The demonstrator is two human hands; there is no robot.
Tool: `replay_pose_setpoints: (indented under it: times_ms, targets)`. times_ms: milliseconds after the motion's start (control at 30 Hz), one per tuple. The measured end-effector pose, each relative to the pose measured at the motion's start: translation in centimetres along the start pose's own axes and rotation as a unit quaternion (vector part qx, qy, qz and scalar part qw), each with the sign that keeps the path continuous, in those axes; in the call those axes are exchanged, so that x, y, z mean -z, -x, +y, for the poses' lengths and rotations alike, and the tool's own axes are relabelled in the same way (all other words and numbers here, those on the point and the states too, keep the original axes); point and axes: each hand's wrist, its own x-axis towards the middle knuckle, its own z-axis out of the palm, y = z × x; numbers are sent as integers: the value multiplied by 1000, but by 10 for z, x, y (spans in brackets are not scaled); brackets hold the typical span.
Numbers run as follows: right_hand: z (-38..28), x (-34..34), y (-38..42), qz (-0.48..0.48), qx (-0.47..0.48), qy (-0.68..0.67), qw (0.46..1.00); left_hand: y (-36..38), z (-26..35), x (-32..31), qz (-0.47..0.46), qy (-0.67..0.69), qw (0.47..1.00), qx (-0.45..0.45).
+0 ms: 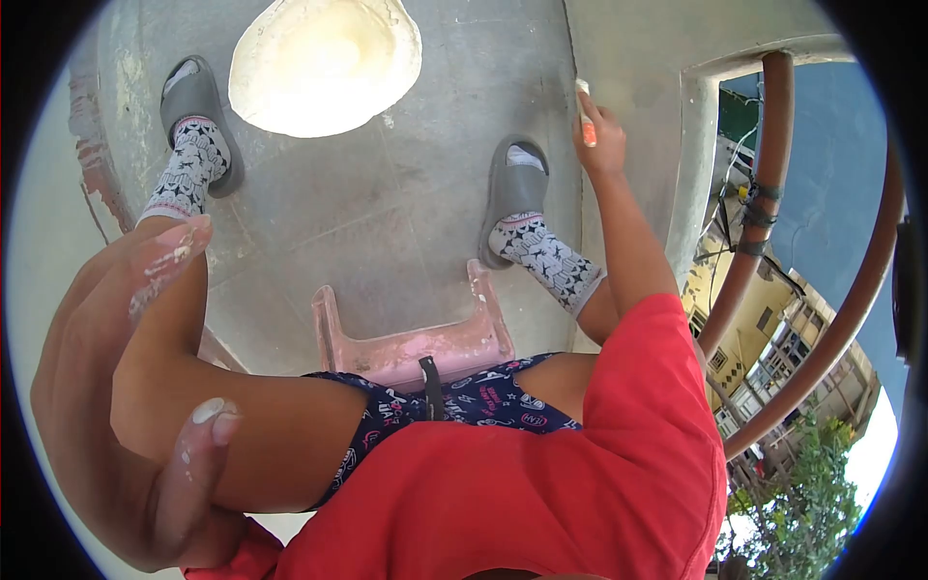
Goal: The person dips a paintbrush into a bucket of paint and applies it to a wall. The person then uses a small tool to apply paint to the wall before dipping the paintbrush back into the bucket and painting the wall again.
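Observation:
My right hand point(603, 142) is closed around a small paintbrush point(588, 128) with an orange-and-white handle. Its pale tip points away from me and rests at or near the edge where the grey floor meets the wall point(633, 145). Close to the camera, my left hand point(116, 377) is raised with thumb and fingers apart, holding nothing. White smears mark its fingers and thumb. A large, round, cream-white tub-like thing point(324, 68) is on the floor ahead; glare hides the details inside it.
I sit on a worn pink plastic stool point(416, 350). My feet, in grey slippers point(512, 188), are spread on the grey floor point(387, 232). Brown curved railing bars point(759, 193) cross an opening at right, with buildings and a tree outside.

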Motion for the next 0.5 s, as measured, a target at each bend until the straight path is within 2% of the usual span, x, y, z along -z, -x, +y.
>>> replay_pose_setpoints:
  times_ms: [33, 67, 133, 167, 233, 333, 367, 400, 467, 500]
  targets:
    - [0, -7, -2, -72, -4, 49, 996, 0, 1, -3, 2, -1, 1000, -2]
    - [7, -5, -5, -70, -5, 50, 996, 1, 2, -6, 16, -14, 1000, 17]
    - [12, 13, -13, -39, -79, 30, 996, 2, -1, -4, 24, -25, 999, 39]
    - [11, 21, -14, -45, -80, 31, 995, 2, -4, 0, 5, -24, 999, 25]
    - [9, 39, -15, 76, -29, -14, 997, -2, -6, 6, -19, -20, 1000, 9]
    - [-1, 32, -11, 78, -12, -36, 996, -6, -5, 10, -29, -4, 999, -22]
    - [-2, 17, -7, 38, -24, -24, 999, -6, -4, 9, -33, -14, 999, -19]
    - [3, 9, -4, 41, -23, -22, 999, -6, -3, 8, -37, -23, 999, -16]
    - [11, -5, -3, -97, -50, 38, 993, -5, -1, 7, -34, -37, 999, -12]
    - [22, -5, -3, -34, -39, 58, 997, -5, -1, 8, -36, -50, 998, -4]
